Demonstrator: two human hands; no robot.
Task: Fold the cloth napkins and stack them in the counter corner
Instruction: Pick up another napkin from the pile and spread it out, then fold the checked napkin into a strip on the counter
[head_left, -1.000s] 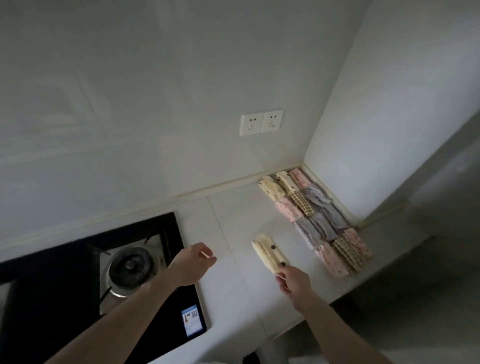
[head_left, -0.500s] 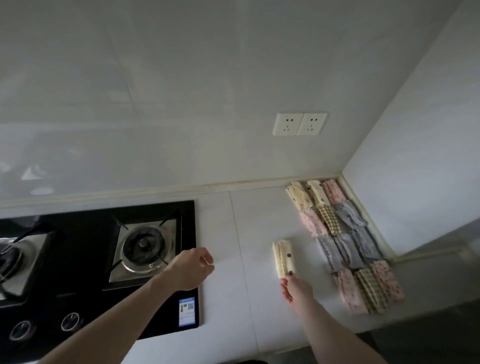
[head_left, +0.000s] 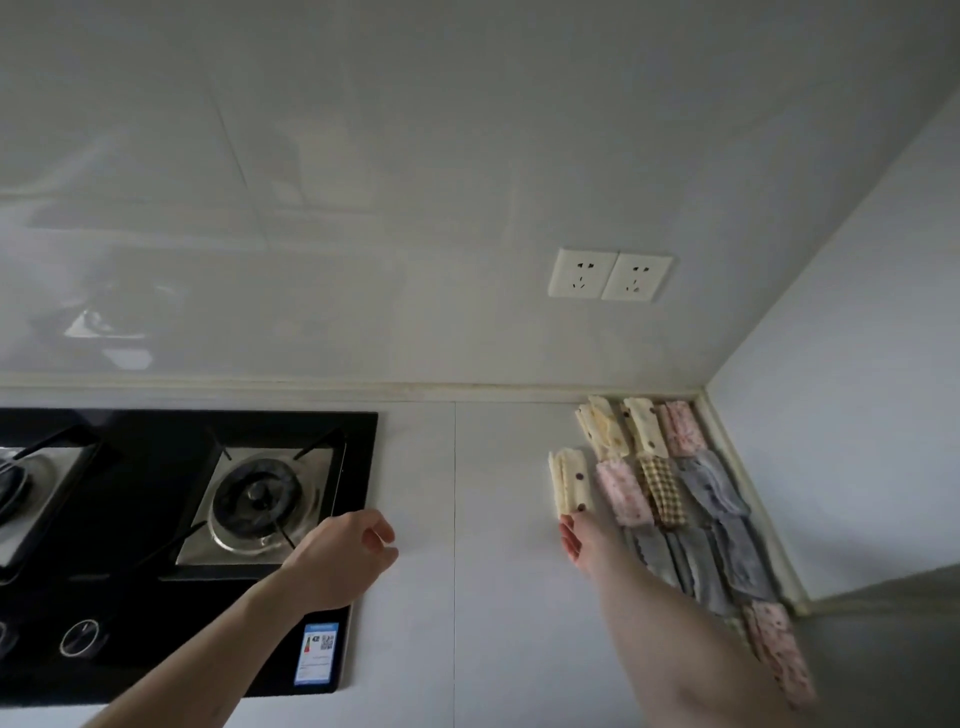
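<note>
At the centre right of the frame we see our right hand (head_left: 584, 535) reaching to the near end of a folded cream cloth napkin with dark dots (head_left: 570, 482), which lies flat on the white tiled counter (head_left: 498, 571). The fingertips meet the napkin's lower edge, but the hand is seen from behind and we cannot tell whether the fingers pinch the cloth or only touch it. This napkin lies just beside the left edge of the rows of folded cloth napkins in cream, pink, checked and grey fabrics (head_left: 691, 499), which are laid side by side along the right-hand wall into the counter corner at the upper right of the counter.

Our left hand (head_left: 340, 558) hangs at the lower middle of the frame, over the right edge of the black glass gas hob (head_left: 156, 597); its fingers are loosely curled and it holds nothing. The hob's round burner (head_left: 258, 496) sits just left of that hand. On the wall above the napkins, two white wall sockets (head_left: 610, 275) sit side by side.
</note>
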